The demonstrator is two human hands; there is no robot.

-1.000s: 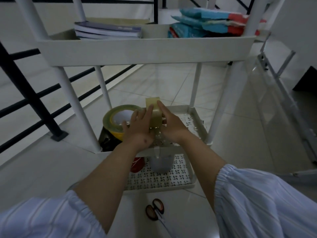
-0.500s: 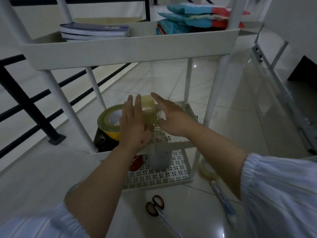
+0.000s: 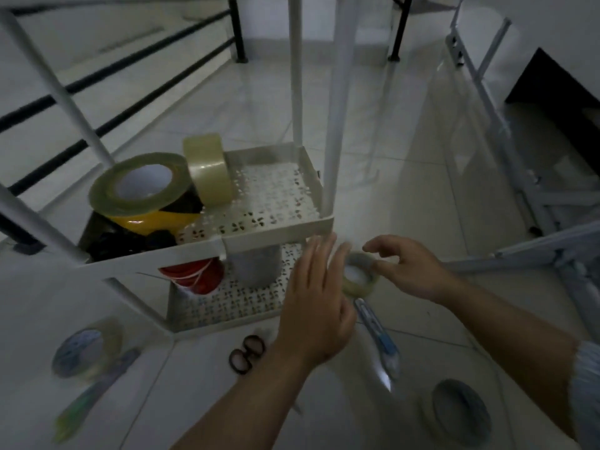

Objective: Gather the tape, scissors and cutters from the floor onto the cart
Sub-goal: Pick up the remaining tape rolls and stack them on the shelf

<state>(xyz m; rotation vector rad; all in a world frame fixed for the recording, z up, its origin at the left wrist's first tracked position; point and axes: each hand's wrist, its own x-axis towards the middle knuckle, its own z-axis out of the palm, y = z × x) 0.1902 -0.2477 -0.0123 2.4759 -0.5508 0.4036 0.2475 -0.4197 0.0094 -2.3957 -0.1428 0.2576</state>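
Reaching for small clear tape roll (image 3: 358,277) on floor, just beside cart's (image 3: 279,227) front-right corner. Looks like pickup step for next item, w/ grip not yet made. Right hand (image 3: 410,269) over roll, fingers loosely curled, thumb and forefinger apart above the rim; touching or just short of it, can't tell through blur. Nothing held. Left hand (image 3: 316,310) flat, fingers straight and together, hovering beside roll on cart side, holding nothing.

Roll lies flat, pale translucent, thin-walled, hollow core up; prob light and easy to pinch by the rim. Next move calls for closing thumb and fingers on rim, lifting clear of blue cutter (image 3: 378,341) lying just beside it toward the camera, then over the tray wall.

Already on middle tray: yellow-black tape roll (image 3: 146,193) lying flat, clear tape roll (image 3: 209,170) standing on edge against it. Red spool (image 3: 194,276) and grey cup (image 3: 256,264) on bottom tray.

Left on floor: scissors (image 3: 245,354) w/ dark handles near cart's front edge, blue cutter, larger roll (image 3: 86,347) at left w/ green cutter (image 3: 94,394) beside it, dark roll (image 3: 461,414) at bottom right. Job roughly partway, most of the floor items not gathered.

Black railing (image 3: 130,105) beyond cart at left.
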